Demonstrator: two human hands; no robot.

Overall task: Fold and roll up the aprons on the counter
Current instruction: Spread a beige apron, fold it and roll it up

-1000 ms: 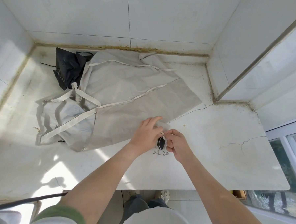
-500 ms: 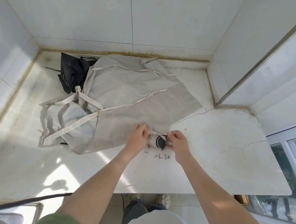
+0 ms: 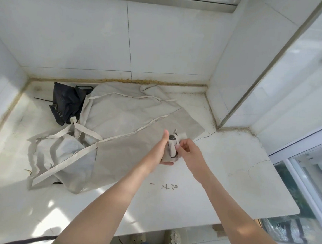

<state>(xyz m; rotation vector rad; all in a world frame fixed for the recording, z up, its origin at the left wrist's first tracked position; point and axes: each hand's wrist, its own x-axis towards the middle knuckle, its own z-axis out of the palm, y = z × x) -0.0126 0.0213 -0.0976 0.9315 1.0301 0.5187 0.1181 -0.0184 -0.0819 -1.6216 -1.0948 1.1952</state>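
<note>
- Fingers (image 3: 180, 147) of right hand (image 3: 189, 153): curled, pinching the beige strap (image 3: 172, 150) that ran down the side of the rolled apron.
- Left hand (image 3: 159, 149): thumb pointing up and fingertips showing beneath the bundle. It gripped the rolled apron (image 3: 171, 143) from the left.
- Rolled apron: small, tight beige bundle with a dark patch at its far end. It was held between both hands, raised off the surface, over the near right part of the spread apron.
- Spread apron (image 3: 133, 139): beige, lying flat on the surface and reaching back to the wall, with long straps trailing across it.
- Crumpled fabric (image 3: 61, 154): paler, at the left end of the spread apron. Whether it was a separate apron could not be told.
- Black cloth (image 3: 66, 103): bunched at the back left, partly under the beige fabric.
- Surface (image 3: 227, 190): white stone, with a crack (image 3: 251, 168) towards the right and small dark handwritten marks (image 3: 165, 186) near the forearms.
- Wall (image 3: 160, 47): large white tiles, with stained grout along the base.
- Window (image 3: 305, 194): at the right, beyond the end of the surface.
- Shoes (image 3: 173, 238): on the floor below the near edge.
</note>
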